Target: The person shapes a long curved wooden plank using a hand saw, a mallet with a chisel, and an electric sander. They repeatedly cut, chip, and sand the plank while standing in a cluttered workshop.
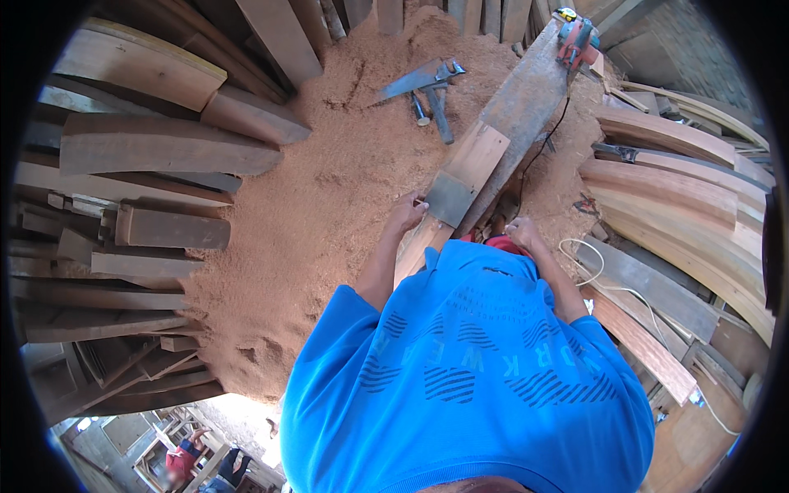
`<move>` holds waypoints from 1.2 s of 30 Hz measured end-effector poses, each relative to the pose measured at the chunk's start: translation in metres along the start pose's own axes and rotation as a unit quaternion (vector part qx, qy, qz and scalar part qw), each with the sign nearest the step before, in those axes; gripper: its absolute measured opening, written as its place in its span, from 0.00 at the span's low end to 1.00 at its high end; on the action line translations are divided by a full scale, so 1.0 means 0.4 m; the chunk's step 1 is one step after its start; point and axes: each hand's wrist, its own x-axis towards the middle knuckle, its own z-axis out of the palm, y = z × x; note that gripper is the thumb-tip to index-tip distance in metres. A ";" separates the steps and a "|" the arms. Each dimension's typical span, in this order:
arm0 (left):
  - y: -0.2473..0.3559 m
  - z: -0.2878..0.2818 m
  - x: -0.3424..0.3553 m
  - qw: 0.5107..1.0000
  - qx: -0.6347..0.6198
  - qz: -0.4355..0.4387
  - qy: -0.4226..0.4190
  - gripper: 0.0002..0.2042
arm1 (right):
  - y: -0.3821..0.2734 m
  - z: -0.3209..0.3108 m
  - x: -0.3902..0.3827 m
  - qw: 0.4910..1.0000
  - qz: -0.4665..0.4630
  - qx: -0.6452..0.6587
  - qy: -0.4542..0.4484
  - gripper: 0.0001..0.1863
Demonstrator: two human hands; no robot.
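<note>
A pale wooden board (477,158) lies along a long, worn plank bench (526,90) in front of me. Across the board rests a flat, dark grey square piece (449,199); its material is hard to tell. My left hand (407,212) is at the left edge of this piece, fingers curled and closed, with something tiny and dark at the fingertips. Close to my body, right of the board, my right hand (521,232) is closed too, beside red cloth (500,242). What it holds, if anything, is hidden.
On the sawdust (329,205) lie a handsaw (411,82), a hammer (440,113) and a dark-handled tool (420,109). A red and teal power tool (578,43) sits at the bench's far end, its black cord (542,148) trailing back. Timber stacks (164,148) flank both sides.
</note>
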 end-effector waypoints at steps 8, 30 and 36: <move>0.056 0.015 0.019 0.945 0.320 0.037 0.058 0.33 | -0.028 -0.016 0.006 1.000 0.008 0.025 0.001 0.18; 0.157 0.178 -0.055 0.935 0.335 0.052 0.106 0.61 | 0.019 -0.055 0.028 1.000 -0.004 -0.010 0.010 0.16; 0.174 0.180 -0.053 0.929 0.349 0.052 0.108 0.61 | 0.031 -0.087 0.029 0.999 -0.008 -0.030 0.019 0.15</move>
